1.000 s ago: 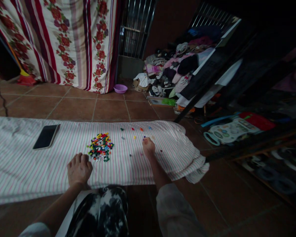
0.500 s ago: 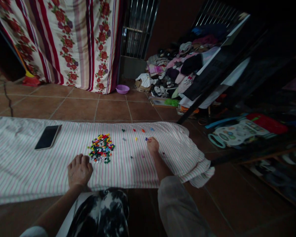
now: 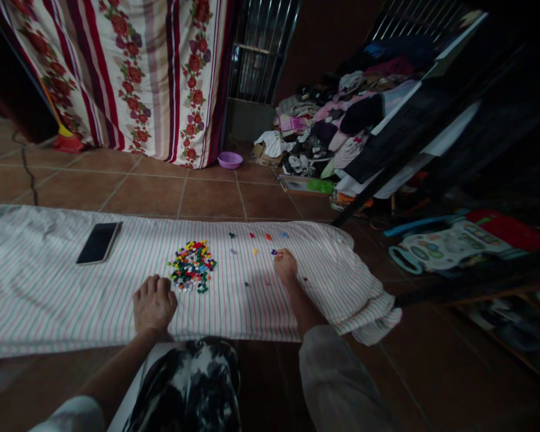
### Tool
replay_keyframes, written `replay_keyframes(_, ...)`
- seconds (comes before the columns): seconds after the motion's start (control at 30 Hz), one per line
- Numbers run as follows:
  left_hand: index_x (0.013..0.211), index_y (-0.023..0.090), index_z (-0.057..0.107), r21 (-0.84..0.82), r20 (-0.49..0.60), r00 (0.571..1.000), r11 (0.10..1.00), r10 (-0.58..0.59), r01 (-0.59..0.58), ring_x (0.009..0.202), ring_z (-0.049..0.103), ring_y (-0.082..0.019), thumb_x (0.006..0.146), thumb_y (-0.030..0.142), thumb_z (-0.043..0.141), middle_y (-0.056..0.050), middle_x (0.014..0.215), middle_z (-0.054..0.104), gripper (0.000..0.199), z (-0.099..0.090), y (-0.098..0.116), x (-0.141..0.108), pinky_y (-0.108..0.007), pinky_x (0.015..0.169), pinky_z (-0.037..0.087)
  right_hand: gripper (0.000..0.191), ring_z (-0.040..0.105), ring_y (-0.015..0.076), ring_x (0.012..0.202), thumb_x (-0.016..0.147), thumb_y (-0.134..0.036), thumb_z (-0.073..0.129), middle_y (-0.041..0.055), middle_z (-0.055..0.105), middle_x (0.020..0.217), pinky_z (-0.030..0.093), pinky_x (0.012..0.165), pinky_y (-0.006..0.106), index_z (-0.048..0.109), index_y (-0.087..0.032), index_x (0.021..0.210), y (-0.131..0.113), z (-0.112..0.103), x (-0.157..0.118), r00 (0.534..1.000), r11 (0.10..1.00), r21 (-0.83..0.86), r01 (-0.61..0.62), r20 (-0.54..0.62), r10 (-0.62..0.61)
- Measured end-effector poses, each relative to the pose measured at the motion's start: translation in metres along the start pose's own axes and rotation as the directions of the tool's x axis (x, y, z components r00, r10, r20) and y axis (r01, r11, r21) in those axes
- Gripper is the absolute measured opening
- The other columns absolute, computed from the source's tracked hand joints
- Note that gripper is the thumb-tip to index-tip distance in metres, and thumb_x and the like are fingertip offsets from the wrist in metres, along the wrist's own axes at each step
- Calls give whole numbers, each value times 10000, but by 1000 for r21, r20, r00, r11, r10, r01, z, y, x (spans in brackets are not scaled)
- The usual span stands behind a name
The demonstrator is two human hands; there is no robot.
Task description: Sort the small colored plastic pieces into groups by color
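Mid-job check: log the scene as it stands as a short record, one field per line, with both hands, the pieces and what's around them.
left hand: back up on striped cloth, near the pile
right hand: fingertips at small dark blue piece; pinched or released, cannot tell
pile: many small pieces, mixed colours, between the hands
far row, left to right: green piece, red piece, orange piece, light blue piece
next row: grey piece, yellow piece, then the dark blue one
phone: dark screen up, left of the pile
floor beyond: purple basin by floral curtain
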State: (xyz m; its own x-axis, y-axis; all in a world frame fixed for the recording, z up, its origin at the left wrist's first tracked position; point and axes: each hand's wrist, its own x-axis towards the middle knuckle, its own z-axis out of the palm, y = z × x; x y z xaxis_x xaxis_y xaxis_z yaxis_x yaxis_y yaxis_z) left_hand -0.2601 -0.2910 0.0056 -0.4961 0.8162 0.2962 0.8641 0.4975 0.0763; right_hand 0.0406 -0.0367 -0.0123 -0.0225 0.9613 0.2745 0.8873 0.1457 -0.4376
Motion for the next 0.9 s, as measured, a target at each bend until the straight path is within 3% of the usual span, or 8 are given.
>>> replay_keyframes(0.2, 999, 180, 574, -19, -11, 1000, 1000, 3, -3, 1128, 493, -272, 840, 239, 421, -118, 1200, 572, 229, 2, -1, 0, -405, 877, 353, 222, 592, 177, 842, 756, -98, 471, 92, 652, 881, 425, 761, 256, 635, -131, 902, -1, -2, 1, 1000, 1000, 9, -11, 22, 11)
replay_keyframes(0.33, 982, 183, 576, -22, -12, 1000, 1000, 1, -1, 1126, 491, -274, 831, 234, 432, -113, 1181, 577, 215, 1, -1, 0, -407, 873, 356, 232, 576, 197, 840, 767, -132, 452, 99, 642, 872, 425, 758, 285, 636, -133, 908, -8, -4, -1, 998, 999, 35, -2, -56, 4)
replay_keyframes(0.5, 987, 180, 580, -35, -13, 1000, 999, -2, 2, 1147, 480, -278, 829, 233, 435, -122, 1191, 573, 221, 2, -2, 0, -410, 885, 354, 239, 564, 198, 844, 773, -153, 420, 88, 633, 865, 433, 776, 291, 634, -161, 878, -43, 0, -8, 980, 974, 153, 169, -128, -150)
replay_keyframes(0.67, 1001, 183, 583, -41, -17, 1000, 999, -2, 2, 1171, 467, -283, 834, 241, 434, -124, 1209, 570, 232, 4, -2, -1, -418, 904, 349, 250, 576, 172, 824, 823, -170, 415, 57, 622, 865, 451, 766, 263, 650, -198, 906, -94, 13, -39, 941, 893, 304, 331, -32, -338)
replay_keyframes(0.9, 999, 185, 585, -44, -8, 1000, 999, -11, 11, 1163, 472, -278, 837, 230, 423, -118, 1216, 571, 234, 2, -2, -1, -416, 902, 352, 225, 585, 135, 820, 845, -151, 478, 22, 633, 922, 446, 784, 225, 677, -233, 907, -141, 36, -83, 872, 854, 367, 369, 183, -455)
